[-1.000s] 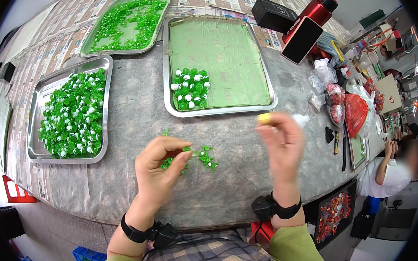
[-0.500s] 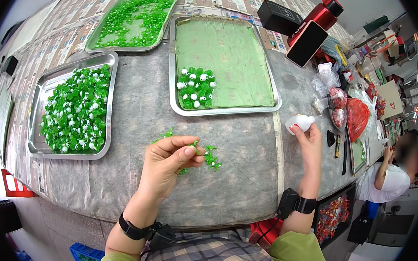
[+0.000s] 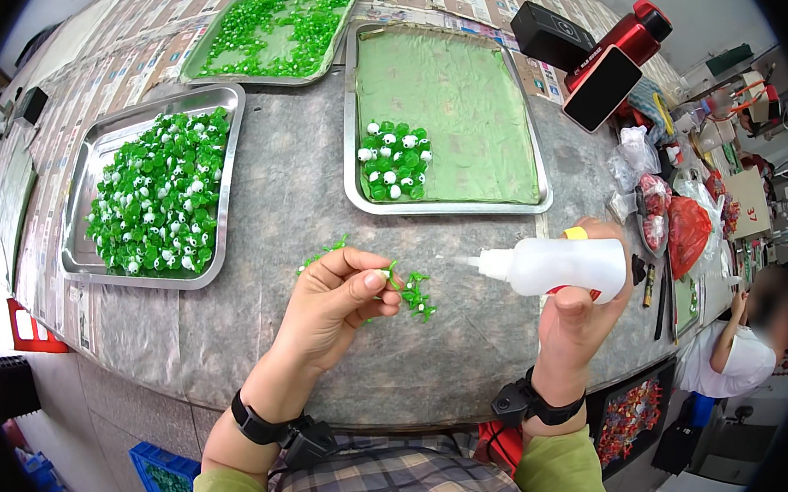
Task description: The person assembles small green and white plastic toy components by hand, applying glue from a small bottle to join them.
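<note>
My left hand [image 3: 312, 317] is closed, with thumb and fingertips pinching a small green plastic piece [image 3: 392, 274]. Several similar loose green pieces [image 3: 417, 300] lie on the table behind and beside its fingers. To the right, my right hand [image 3: 572, 329] grips a white squeeze bottle [image 3: 553, 264], tipped on its side. The bottle's thin nozzle points left toward the green piece, with a gap between them. Behind the hands is a metal tray [image 3: 456, 206] lined with green, with a cluster of green-and-white beads [image 3: 395, 161] in its near left corner.
A metal tray [image 3: 231, 203] heaped with green-and-white beads stands at left. Another tray [image 3: 335, 61] of small green pieces is at the far side. A phone [image 3: 601, 88] leans against a red flask [image 3: 628, 38] beside a black box [image 3: 551, 35]. Plastic bags [image 3: 689, 232] crowd the right edge.
My right hand has brought the bottle left and nearer my left hand, turning its nozzle leftward. The left hand still pinches the green piece. The whole view has shifted slightly.
</note>
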